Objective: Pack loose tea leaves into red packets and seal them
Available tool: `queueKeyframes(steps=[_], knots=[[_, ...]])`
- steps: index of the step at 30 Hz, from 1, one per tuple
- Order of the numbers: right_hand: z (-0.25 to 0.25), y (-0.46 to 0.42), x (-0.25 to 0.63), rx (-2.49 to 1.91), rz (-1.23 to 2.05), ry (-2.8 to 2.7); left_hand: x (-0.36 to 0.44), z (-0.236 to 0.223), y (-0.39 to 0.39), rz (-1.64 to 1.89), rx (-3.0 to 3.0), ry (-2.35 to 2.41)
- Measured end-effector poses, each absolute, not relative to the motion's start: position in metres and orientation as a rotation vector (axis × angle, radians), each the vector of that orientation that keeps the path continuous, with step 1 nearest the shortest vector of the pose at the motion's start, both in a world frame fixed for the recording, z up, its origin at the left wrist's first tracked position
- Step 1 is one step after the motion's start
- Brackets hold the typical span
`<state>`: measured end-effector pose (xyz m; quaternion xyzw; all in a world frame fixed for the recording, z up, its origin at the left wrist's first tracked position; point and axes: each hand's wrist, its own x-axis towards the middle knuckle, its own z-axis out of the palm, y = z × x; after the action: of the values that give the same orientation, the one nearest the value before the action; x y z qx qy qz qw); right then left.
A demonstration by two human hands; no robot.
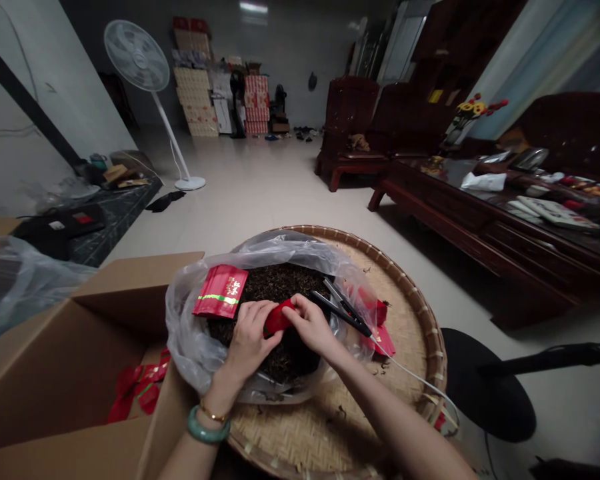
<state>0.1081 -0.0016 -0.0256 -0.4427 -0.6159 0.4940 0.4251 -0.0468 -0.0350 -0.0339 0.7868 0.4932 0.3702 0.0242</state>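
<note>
Between my two hands is a small red packet [279, 319], held over a clear plastic bag [185, 347] of dark dried tea leaves [280, 283]. My left hand [250, 333] grips the packet's left side, fingers curled over it. The fingers of my right hand [310, 323] pinch its upper right end. A stack of flat red packets [221, 291] with gold print and a green band lies on the tea at the left. Just right of my right hand, a black corded hair-straightener-like sealer [347, 310] rests with its jaws apart on the bag's edge.
The bag sits on a round woven bamboo tray [415, 320]; more red packets [384, 340] lie at its right. An open cardboard box [80, 360] at the left holds several red packets [143, 387]. A black stand base [500, 393] is beside the tray. A white fan [137, 57] and wooden furniture [353, 127] stand beyond.
</note>
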Motion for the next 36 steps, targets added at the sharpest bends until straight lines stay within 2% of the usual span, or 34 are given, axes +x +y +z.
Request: queueKeyframes(steps=[9, 13, 17, 24, 30, 36], knots=[[0.014, -0.015, 0.119, -0.951, 1.267, -1.961, -0.050, -0.028, -0.035, 1.195, 2.338, 1.484], [0.025, -0.015, 0.128, -0.933, 1.246, -1.860, -0.048, -0.026, -0.035, 1.249, 2.303, 1.542], [0.014, -0.012, 0.143, -1.136, 1.017, -1.768, -0.050, -0.025, -0.035, 1.304, 2.217, 1.589], [-0.004, -0.026, 0.135, -1.502, 0.695, -2.432, -0.047, -0.032, -0.035, 1.408, 2.036, 1.698], [-0.001, -0.020, 0.124, -1.515, 0.694, -2.541, -0.046, -0.035, -0.035, 1.457, 1.986, 1.687], [-0.008, -0.013, 0.126, -1.450, 0.821, -2.504, -0.058, -0.022, -0.032, 1.135, 2.391, 1.620]])
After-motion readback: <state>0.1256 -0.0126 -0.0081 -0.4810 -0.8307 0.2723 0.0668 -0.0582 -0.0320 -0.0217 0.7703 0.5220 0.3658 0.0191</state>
